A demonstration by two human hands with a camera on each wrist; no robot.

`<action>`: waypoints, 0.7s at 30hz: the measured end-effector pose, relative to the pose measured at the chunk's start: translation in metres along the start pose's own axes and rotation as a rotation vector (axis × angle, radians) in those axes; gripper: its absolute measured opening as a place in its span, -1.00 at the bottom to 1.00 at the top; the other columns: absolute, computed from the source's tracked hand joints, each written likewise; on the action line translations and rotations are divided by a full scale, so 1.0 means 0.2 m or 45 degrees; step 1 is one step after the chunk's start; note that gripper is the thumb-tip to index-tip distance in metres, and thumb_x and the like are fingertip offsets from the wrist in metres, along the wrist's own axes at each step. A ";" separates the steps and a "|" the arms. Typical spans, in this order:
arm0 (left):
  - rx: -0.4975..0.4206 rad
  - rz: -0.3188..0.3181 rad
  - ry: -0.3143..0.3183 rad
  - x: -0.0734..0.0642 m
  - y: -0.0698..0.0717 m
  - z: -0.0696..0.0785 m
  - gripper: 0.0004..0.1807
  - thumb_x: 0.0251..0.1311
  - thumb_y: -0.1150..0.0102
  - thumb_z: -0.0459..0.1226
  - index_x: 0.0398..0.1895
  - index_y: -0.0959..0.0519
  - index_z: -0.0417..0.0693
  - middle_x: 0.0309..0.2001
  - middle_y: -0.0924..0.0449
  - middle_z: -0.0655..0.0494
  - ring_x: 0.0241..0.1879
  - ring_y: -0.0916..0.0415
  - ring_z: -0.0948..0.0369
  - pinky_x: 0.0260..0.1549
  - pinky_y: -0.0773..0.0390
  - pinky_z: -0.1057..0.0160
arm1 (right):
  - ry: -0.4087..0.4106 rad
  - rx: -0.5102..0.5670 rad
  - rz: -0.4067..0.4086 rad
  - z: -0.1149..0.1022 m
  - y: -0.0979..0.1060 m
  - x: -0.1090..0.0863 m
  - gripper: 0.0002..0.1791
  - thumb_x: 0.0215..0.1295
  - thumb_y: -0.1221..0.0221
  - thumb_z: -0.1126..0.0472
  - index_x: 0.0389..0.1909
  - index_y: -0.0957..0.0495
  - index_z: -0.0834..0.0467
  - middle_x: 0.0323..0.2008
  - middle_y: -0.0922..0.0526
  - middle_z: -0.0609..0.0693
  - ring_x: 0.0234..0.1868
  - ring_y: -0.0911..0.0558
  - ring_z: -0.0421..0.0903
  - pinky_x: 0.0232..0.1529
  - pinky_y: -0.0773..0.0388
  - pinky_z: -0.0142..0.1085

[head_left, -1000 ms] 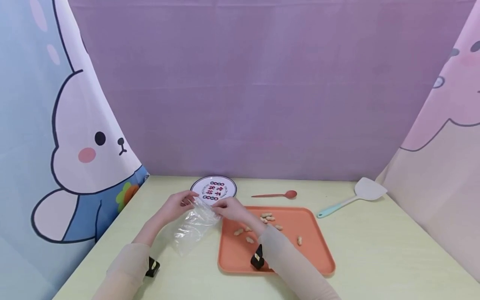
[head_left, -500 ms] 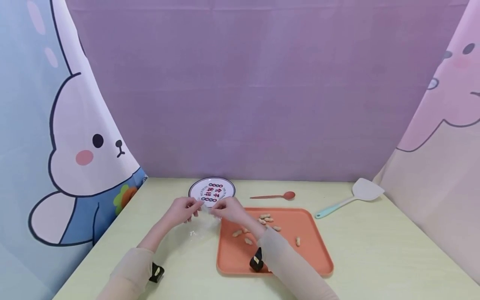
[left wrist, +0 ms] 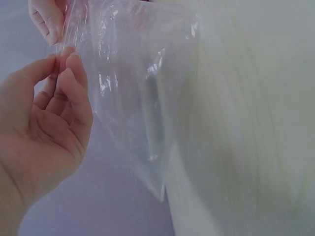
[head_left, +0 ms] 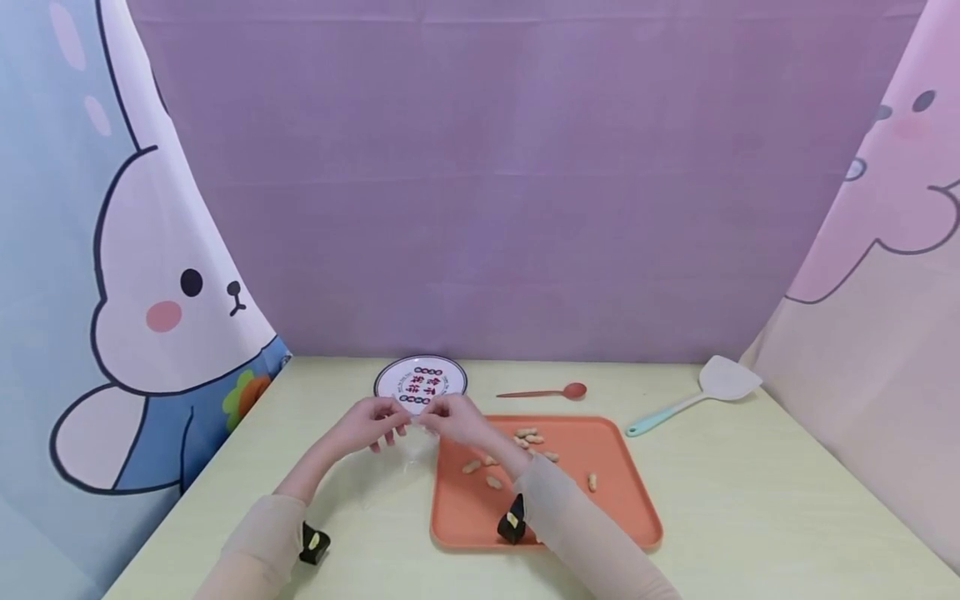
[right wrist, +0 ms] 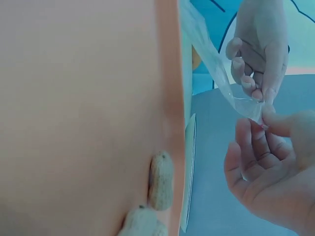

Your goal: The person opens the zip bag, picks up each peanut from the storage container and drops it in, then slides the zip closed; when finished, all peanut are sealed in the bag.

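A clear plastic bag [left wrist: 128,78] hangs from both hands, its top edge bunched into folds. My left hand [head_left: 367,423] pinches that edge between thumb and fingertips. Close beside it, my right hand [head_left: 456,419] pinches the same edge, thumb against the index finger in the right wrist view. The lower part of the bag spreads down to a pointed corner in the left wrist view and is barely visible in the head view. Both hands are just in front of a white plate [head_left: 390,382] with a dark rim and red print.
An orange tray [head_left: 555,521] with several peanuts [head_left: 493,482] lies right of the bag, under my right forearm. Behind it is a red spoon [head_left: 573,391]. A white spatula [head_left: 726,379] with a mint handle lies at the right. A purple cloth [head_left: 480,208] hangs behind the table.
My hands have come together at the bag's top edge, gathering the stretch between them. The bag, earlier spread out toward the lower left, now shows much less in the head view.
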State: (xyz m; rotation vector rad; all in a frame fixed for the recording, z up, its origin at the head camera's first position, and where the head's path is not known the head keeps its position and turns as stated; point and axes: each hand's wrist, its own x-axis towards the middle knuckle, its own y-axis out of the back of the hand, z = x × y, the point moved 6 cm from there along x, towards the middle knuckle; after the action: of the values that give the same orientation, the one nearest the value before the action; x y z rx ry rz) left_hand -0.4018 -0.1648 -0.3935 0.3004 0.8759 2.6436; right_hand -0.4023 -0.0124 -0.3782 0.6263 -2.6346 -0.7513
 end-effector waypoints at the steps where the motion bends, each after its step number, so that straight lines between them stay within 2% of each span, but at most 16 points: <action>1: -0.009 -0.003 -0.001 0.00 0.00 0.00 -0.67 0.30 -0.05 -0.10 -0.28 -0.55 -0.25 -0.42 -0.60 -0.01 -0.52 -0.50 0.21 -0.66 -0.57 0.23 | -0.016 0.039 0.001 0.00 0.00 0.00 -0.79 0.27 -0.18 0.18 -0.35 -0.64 0.29 -0.54 -0.62 0.06 -0.55 -0.44 -0.27 -0.53 -0.38 -0.48; 3: -0.028 -0.010 -0.003 -0.01 0.01 0.00 -0.67 0.31 -0.05 -0.11 -0.27 -0.54 -0.26 -0.44 -0.58 0.04 -0.51 -0.50 0.21 -0.65 -0.56 0.22 | -0.039 0.073 0.013 0.00 0.01 0.00 -0.80 0.26 -0.18 0.19 -0.37 -0.64 0.27 -0.54 -0.63 0.07 -0.53 -0.50 -0.20 -0.51 -0.39 -0.48; 5: -0.047 -0.016 -0.002 -0.01 0.01 0.01 -0.66 0.31 -0.04 -0.11 -0.26 -0.53 -0.27 -0.45 -0.57 0.09 -0.51 -0.50 0.21 -0.65 -0.56 0.23 | -0.058 0.086 0.029 -0.01 0.02 -0.01 -0.81 0.25 -0.18 0.19 -0.39 -0.65 0.25 -0.56 -0.64 0.08 -0.50 -0.56 -0.04 -0.52 -0.39 -0.47; 7: -0.076 -0.026 0.005 -0.02 0.01 0.01 -0.66 0.32 -0.04 -0.12 -0.25 -0.52 -0.30 -0.45 -0.56 0.04 -0.50 -0.50 0.20 -0.64 -0.55 0.23 | -0.043 0.043 0.066 -0.02 0.03 -0.01 -0.83 0.25 -0.17 0.22 -0.41 -0.64 0.24 -0.59 -0.63 0.06 -0.49 -0.60 0.09 -0.57 -0.42 -0.46; 10: -0.117 -0.037 0.017 -0.04 0.02 0.02 -0.67 0.33 -0.03 -0.15 -0.25 -0.49 -0.32 -0.45 -0.54 -0.05 -0.50 -0.50 0.19 -0.63 -0.54 0.25 | -0.041 0.028 0.127 0.01 0.06 0.00 -0.82 0.28 -0.14 0.25 -0.41 -0.61 0.28 -0.60 -0.62 0.08 -0.43 -0.65 0.21 -0.54 -0.61 -0.25; 14: -0.141 -0.031 0.059 -0.08 0.03 0.04 -0.67 0.33 -0.02 -0.16 -0.26 -0.48 -0.33 -0.51 -0.49 0.01 -0.55 -0.48 0.20 -0.64 -0.51 0.27 | -0.112 0.083 0.173 0.06 0.10 -0.01 -0.82 0.29 -0.14 0.26 -0.42 -0.56 0.32 -0.53 -0.66 0.22 -0.40 -0.67 0.25 -0.40 -0.65 0.02; 15: -0.139 -0.021 0.069 -0.09 0.03 0.05 -0.68 0.32 -0.03 -0.16 -0.28 -0.48 -0.32 -0.54 -0.47 0.08 -0.57 -0.47 0.20 -0.64 -0.51 0.28 | -0.139 0.096 0.171 0.07 0.11 -0.01 -0.82 0.28 -0.15 0.26 -0.42 -0.56 0.32 -0.50 -0.67 0.25 -0.38 -0.67 0.25 -0.39 -0.65 0.02; 21: -0.121 0.054 0.086 -0.11 0.02 0.12 -0.76 0.26 -0.03 -0.24 -0.40 -0.48 -0.30 -0.67 -0.40 0.12 -0.68 -0.39 0.24 -0.69 -0.45 0.33 | -0.182 0.133 0.193 0.06 0.12 -0.02 -0.85 0.23 -0.17 0.31 -0.43 -0.58 0.34 -0.53 -0.68 0.20 -0.43 -0.69 0.20 -0.40 -0.65 -0.01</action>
State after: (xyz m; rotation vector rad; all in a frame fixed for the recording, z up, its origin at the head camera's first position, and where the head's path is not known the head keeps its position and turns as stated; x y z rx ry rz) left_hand -0.3744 -0.1627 -0.3746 0.2095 0.7695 2.7385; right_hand -0.4125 0.0127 -0.3754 0.4066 -2.8293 -0.6387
